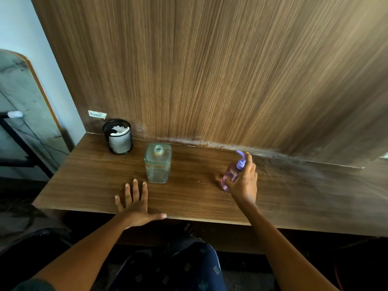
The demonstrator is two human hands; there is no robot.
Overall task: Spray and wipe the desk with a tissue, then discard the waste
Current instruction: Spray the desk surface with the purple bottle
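A brown wooden desk point(294, 198) runs along a wood-panelled wall. My right hand point(244, 181) is wrapped around a small pink spray bottle point(230, 175) with a purple nozzle, held tilted just above the desk, with my forefinger on top of the nozzle. My left hand point(135, 203) lies flat on the desk near the front edge, fingers spread, holding nothing. A black mesh cup point(118, 137) at the back left holds white tissue point(119, 130).
An empty square glass jar point(157, 163) without a lid stands between my hands, just beyond my left fingertips. The wall panel point(210, 70) rises straight behind the desk. Left of the desk are a dark frame point(19, 139) and floor. My knees are under the front edge.
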